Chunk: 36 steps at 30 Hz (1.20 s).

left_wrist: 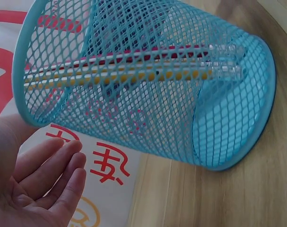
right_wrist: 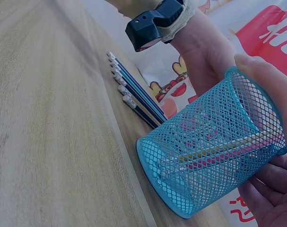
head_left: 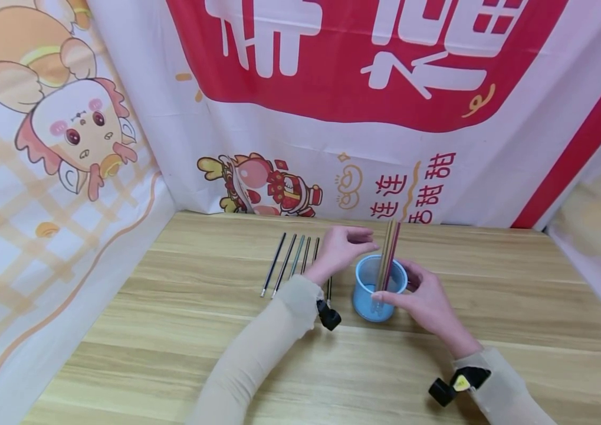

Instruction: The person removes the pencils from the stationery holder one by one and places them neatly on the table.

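Right hand (head_left: pixel 427 301): fingers curl round the blue mesh cup (head_left: pixel 377 289), standing mid-table on the wooden table (head_left: pixel 173 354). Contents: pens (head_left: pixel 389 254), yellow and red, upright. Left hand (head_left: pixel 340 248): just behind the rim, fingers relaxed, holding nothing. Beyond, left: a row of loose pens (head_left: pixel 289 262) lying flat.

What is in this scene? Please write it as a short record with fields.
holder: blue wire-mesh pen cup, upright on the wooden table
inside holder: thin yellow and red pens
left of holder: row of dark and teal pens lying flat
left hand: above the row, fingers relaxed, holds nothing
right hand: holds the cup's side
behind: printed cartoon banner
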{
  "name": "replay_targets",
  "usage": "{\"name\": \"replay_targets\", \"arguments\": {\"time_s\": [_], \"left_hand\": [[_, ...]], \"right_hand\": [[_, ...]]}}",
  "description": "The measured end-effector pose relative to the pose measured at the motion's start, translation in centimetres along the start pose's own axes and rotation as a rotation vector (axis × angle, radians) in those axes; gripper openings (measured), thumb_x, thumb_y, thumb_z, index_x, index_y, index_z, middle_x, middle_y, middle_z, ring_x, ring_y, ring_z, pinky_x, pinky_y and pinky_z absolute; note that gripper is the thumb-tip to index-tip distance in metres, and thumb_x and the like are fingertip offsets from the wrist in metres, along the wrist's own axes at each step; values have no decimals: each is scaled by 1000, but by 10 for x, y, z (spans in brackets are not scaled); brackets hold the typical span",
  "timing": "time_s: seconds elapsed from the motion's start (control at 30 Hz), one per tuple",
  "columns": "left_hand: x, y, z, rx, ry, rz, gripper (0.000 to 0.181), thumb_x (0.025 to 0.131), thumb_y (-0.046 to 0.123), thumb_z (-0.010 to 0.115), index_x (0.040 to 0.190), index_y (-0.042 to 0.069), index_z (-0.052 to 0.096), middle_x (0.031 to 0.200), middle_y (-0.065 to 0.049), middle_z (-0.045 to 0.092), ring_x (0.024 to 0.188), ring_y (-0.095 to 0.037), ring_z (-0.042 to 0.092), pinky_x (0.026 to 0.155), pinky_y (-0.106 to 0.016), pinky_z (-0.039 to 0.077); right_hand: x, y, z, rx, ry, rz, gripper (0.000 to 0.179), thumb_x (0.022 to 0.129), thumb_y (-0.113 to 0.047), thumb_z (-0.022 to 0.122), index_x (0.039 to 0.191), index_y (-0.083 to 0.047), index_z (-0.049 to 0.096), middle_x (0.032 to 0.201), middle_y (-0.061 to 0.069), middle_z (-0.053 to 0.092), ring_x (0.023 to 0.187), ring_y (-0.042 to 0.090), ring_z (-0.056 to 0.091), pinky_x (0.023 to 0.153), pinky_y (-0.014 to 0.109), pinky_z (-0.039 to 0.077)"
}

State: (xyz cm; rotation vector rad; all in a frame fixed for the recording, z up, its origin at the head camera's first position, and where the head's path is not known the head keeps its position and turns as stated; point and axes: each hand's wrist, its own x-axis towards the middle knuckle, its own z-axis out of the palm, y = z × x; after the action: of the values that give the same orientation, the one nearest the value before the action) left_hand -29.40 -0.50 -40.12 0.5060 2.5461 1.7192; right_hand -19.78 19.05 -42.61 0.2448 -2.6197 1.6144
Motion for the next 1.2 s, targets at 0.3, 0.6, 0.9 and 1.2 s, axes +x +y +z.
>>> {"name": "replay_targets", "arguments": {"time_s": [0.3, 0.6, 0.9, 1.2], "left_hand": [[0, 3, 5, 58, -33, -12, 33, 90, 32, 81, 120, 21, 76, 92, 19, 73, 87, 1, 67, 79, -22, 56], [0, 2, 10, 37, -60, 13, 31, 94, 25, 78, 123, 17, 74, 99, 15, 74, 90, 0, 67, 80, -20, 56], [0, 5, 13, -1, -65, 16, 27, 94, 22, 76, 121, 19, 75, 103, 14, 74, 92, 0, 66, 82, -20, 56], [-4, 14, 8, 22, -37, 37, 27, 97, 30, 73, 122, 20, 76, 109, 13, 73, 95, 0, 66, 82, -22, 56]], "right_hand": [[1, 2, 0, -5, 7, -15, 76, 81, -33, 89, 144, -8, 54, 136, 14, 61, 122, 30, 59, 106, 48, 48], [2, 3, 1, -11, 13, -22, 76, 81, -32, 89, 144, -7, 54, 135, 14, 61, 121, 30, 60, 105, 48, 49], [3, 4, 1, -15, 13, -30, 76, 81, -31, 90, 143, -7, 55, 134, 13, 62, 120, 29, 61, 104, 47, 49], [3, 4, 1, -15, 15, -34, 75, 81, -31, 90, 143, -7, 55, 133, 13, 63, 119, 28, 61, 103, 45, 50]]}}
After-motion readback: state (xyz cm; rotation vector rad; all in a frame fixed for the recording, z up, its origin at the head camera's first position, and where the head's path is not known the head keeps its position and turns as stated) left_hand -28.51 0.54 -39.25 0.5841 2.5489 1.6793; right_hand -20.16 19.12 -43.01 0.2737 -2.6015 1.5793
